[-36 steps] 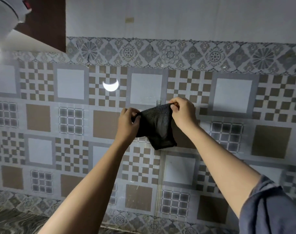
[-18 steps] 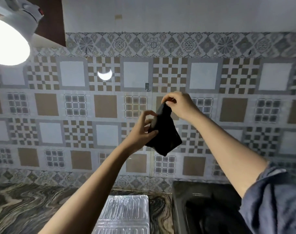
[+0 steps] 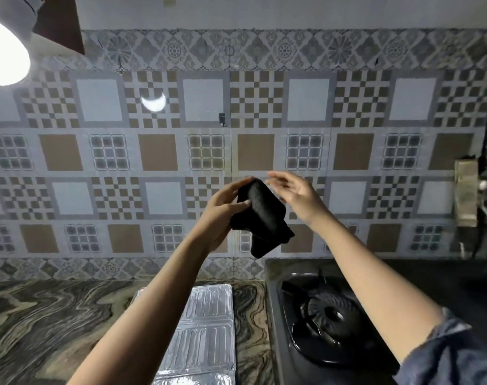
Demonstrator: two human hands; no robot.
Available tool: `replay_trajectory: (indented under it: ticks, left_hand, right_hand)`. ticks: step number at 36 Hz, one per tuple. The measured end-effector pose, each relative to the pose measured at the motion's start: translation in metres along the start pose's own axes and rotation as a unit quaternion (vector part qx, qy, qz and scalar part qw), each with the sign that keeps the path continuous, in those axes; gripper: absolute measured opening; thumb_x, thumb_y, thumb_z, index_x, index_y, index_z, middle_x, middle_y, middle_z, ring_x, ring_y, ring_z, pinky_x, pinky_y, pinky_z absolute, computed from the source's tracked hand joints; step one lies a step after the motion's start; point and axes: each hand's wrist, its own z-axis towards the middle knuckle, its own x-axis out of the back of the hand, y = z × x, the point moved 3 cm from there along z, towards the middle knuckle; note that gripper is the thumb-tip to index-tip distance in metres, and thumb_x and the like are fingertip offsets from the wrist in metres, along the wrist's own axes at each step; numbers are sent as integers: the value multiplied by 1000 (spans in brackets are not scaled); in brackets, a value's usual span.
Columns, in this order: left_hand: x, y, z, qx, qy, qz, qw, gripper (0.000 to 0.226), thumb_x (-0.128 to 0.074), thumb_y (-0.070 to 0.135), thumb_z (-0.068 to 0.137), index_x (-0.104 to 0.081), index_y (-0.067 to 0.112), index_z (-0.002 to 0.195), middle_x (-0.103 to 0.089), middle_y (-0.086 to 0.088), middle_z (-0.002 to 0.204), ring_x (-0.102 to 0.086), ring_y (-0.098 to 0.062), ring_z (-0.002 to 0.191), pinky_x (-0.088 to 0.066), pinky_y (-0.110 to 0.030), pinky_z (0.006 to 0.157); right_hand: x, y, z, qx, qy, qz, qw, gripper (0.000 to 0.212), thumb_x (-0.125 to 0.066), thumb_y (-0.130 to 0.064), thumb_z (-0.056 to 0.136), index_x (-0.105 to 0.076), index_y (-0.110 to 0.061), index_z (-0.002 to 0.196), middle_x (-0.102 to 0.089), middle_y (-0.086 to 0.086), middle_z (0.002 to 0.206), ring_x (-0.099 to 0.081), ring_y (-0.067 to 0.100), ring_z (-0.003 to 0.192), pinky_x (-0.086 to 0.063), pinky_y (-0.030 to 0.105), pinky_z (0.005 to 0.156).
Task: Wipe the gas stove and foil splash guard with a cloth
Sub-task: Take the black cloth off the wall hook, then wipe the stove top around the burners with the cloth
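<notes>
Two hands up at chest height in front of the tiled wall (image 3: pixel 306 151), well above the counter (image 3: pixel 42 323). Only one carries anything.

Left hand (image 3: pixel 223 207): clamped on the black cloth (image 3: pixel 264 215), thumb across its near face, fingers wrapped over the top edge. The cloth is bunched into a thick wad in the palm; a loose tail hangs below and to the right of the hand, free of everything.

Right hand (image 3: pixel 298 193): fingers spread and slack, grasping nothing. It sits just beside the cloth's upper right edge; I cannot tell whether a fingertip brushes it.

Why held so, as I read it: the cloth is being gathered into a pad in mid-air, where both hands can work it, before it goes to any surface. One hand anchors; the free one looks placed to tuck or take the wad.

Relative to the grip: most of the cloth lies right of and below the left palm, between the two hands. The hanging tail points down toward the near left corner of the gas stove (image 3: pixel 334 315).

Stove sits low right, dark, burner and pan support visible, nothing touching it. The foil splash guard (image 3: pixel 206 329) lies flat on the counter just left of the stove, partly crossed by the left forearm. Neither shows cloth contact; wiping not yet begun, by my judgement.
</notes>
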Motion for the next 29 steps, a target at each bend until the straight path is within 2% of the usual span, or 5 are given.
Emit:
replay_trajectory:
  ticks: [7,12,18,24,29]
  left_hand:
    - [0,-3,-1,-29,36,-16,999,46,-50,-6,89,-50,15,130,-54,-4,128,-58,-23,108,-58,-29,77]
    - [9,-2,-2,-32,40,56,997,47,-50,-10,88,-50,13,128,-51,-10,131,-58,-19,108,-53,-26,87]
    - [24,-2,-4,-49,41,193,979,43,-55,-7,86,-51,9,126,-54,-10,115,-60,-9,86,-54,-12,71]
    - [36,-20,3,-90,22,407,909,45,-70,23,81,-53,24,122,-38,-4,135,-38,-14,122,-36,-27,102]
    - [17,-31,5,-120,-11,453,883,48,-69,21,81,-52,17,125,-55,0,129,-45,-3,114,-35,-19,97]
  right_hand:
    - [-17,13,-23,-32,-77,40,996,61,-64,-49,77,-44,-32,132,-55,2,130,-54,16,118,-47,35,98]
    - [-22,9,-21,10,-47,-56,997,45,-65,-24,86,-50,-25,128,-59,0,117,-57,15,107,-50,29,89]
    - [-29,9,-21,24,-52,-140,988,42,-61,-15,88,-52,-19,129,-58,-2,125,-52,10,112,-39,18,89]
    - [-24,21,-28,8,-47,-165,985,42,-58,-8,89,-53,-19,129,-55,-1,128,-47,7,114,-35,23,99]
    - [-6,36,-37,7,-48,-186,981,41,-54,-5,90,-55,-21,128,-54,-5,113,-47,9,110,-33,22,95]
